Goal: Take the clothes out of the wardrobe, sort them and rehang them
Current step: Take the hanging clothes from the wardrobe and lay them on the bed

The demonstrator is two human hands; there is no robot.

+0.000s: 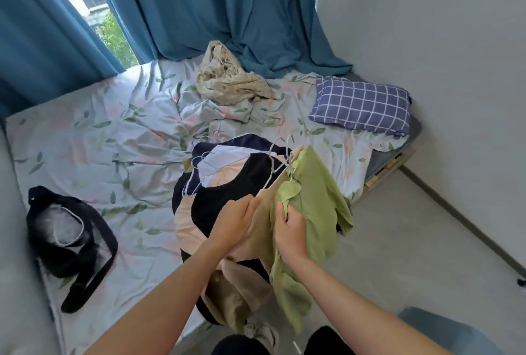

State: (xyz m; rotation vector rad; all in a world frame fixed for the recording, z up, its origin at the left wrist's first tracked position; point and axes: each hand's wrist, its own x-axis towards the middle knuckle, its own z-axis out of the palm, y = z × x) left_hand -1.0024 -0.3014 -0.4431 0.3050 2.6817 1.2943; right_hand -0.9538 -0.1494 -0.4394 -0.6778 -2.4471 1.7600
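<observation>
Over the bed's (85, 138) near edge, left hand (237, 225) grips the beige garment (263, 212), right hand (290, 233) pinches the green one (316, 195), separating them for sorting.

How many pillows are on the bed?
1: the checked blue pillow at the bed's far right corner, by the wall. Others could be hidden under the crumpled bedding.

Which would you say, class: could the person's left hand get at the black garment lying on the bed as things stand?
Probably not yet. The left hand is gripping the beige garment in the pile, so it is occupied. The bed between it and the black garment looks unobstructed.
</observation>
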